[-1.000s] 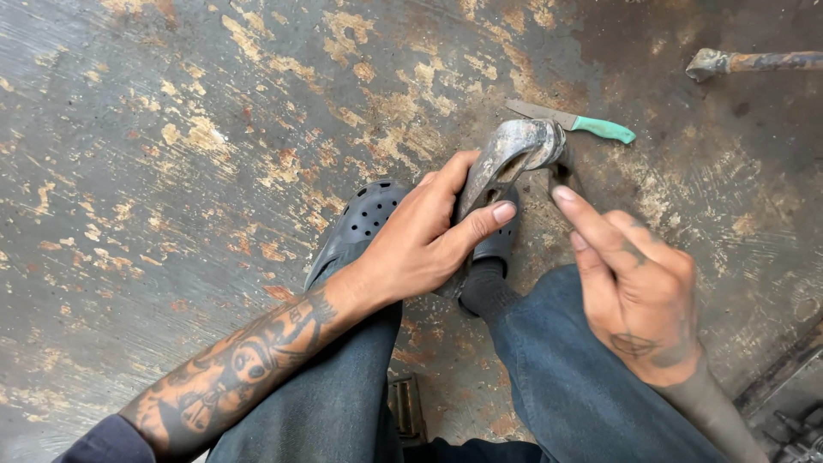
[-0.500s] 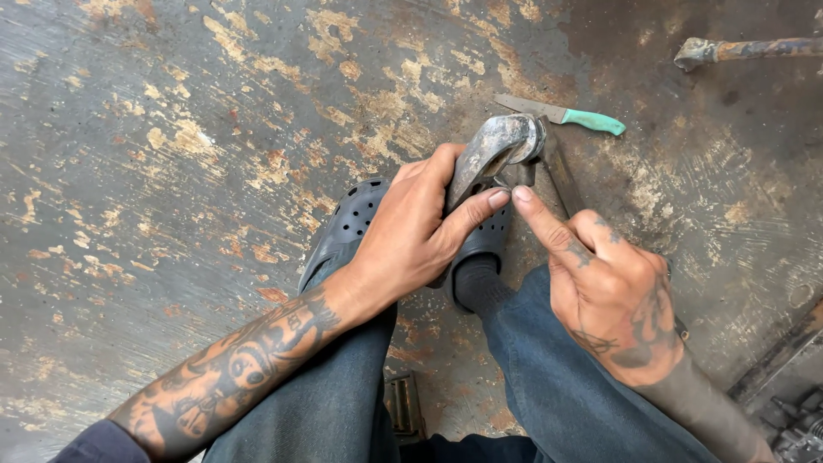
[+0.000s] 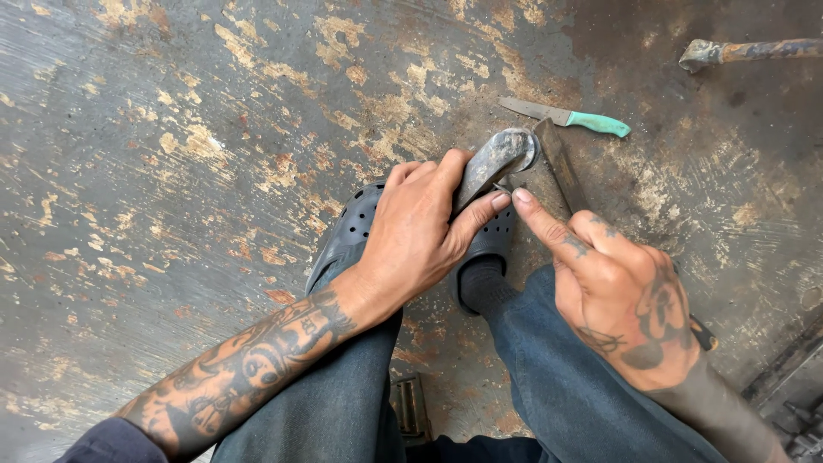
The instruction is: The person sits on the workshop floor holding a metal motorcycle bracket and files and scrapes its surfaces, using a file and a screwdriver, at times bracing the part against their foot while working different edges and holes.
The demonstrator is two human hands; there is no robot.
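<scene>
Curved metal piece (image 3: 499, 159) in left hand (image 3: 417, 236) grip, right hand (image 3: 619, 291) fingertip beside it

Showing a worn concrete floor (image 3: 171, 171), dark grey and mottled with rust-coloured and pale yellow patches where the coating is flaking away. Lying on it toward the upper right, a small knife with a turquoise handle (image 3: 566, 116) and, near the top right corner, a rusty metal bar (image 3: 754, 51). Receiving even, diffuse light, casting no sharp shadows.
</scene>
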